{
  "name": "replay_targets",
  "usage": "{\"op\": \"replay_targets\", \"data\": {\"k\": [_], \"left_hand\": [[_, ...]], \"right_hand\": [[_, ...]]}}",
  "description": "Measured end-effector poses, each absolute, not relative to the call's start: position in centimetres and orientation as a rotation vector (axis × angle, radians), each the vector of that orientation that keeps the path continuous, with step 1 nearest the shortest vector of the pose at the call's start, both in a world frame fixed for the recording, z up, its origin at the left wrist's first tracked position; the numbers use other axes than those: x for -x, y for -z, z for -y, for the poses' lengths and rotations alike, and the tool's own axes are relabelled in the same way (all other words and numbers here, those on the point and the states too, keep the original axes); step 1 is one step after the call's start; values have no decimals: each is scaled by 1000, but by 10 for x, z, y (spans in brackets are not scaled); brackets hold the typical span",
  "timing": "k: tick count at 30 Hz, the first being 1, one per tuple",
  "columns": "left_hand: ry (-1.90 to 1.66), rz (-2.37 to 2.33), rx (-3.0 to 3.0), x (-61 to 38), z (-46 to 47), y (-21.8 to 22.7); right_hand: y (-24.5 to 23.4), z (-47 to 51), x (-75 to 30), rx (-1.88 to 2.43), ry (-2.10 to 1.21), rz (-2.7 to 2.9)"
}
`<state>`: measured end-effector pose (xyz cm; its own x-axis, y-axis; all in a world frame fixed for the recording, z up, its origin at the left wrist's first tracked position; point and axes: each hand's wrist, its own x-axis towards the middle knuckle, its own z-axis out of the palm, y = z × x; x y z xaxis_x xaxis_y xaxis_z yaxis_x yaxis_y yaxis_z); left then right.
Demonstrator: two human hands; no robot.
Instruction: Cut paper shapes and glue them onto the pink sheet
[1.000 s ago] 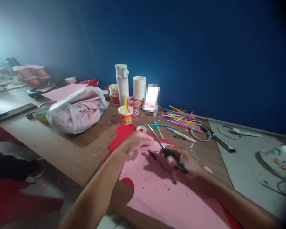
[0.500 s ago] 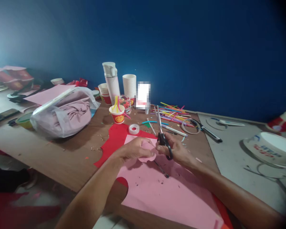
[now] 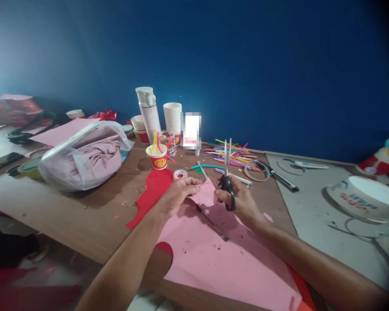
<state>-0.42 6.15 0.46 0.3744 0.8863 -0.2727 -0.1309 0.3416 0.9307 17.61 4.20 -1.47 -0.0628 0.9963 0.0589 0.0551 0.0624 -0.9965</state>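
Observation:
My left hand [image 3: 178, 194] pinches the far corner of a large pink paper sheet [image 3: 227, 255] and lifts it off the wooden table [image 3: 84, 216]. My right hand [image 3: 241, 201] grips black-handled scissors [image 3: 227, 172], blades pointing up and away, right beside the lifted corner. A thin dark pen [image 3: 212, 222] lies on the pink sheet under my hands. Red paper [image 3: 152, 190] sticks out from beneath the pink sheet.
A tape roll [image 3: 180, 173], a red paper cup with straws [image 3: 157, 156], a white bottle [image 3: 148, 113], stacked cups [image 3: 172, 117], coloured straws [image 3: 236, 155] and a plastic bag of cloth [image 3: 87, 155] crowd the far side. A white bowl [image 3: 365, 196] sits at the right.
The scissors swung from lying across the sheet to pointing upright, and my right hand came in toward my left. The pink corner has been lifted.

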Motion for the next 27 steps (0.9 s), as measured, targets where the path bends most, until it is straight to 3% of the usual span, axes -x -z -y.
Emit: {"op": "replay_targets", "data": {"k": [10, 27], "left_hand": [[-897, -818, -770, -23, -49, 9], [-912, -1109, -1179, -13, -55, 11]], "right_hand": [[28, -44, -174, 983, -1149, 1151], [21, -45, -175, 1000, -1121, 1126]]}}
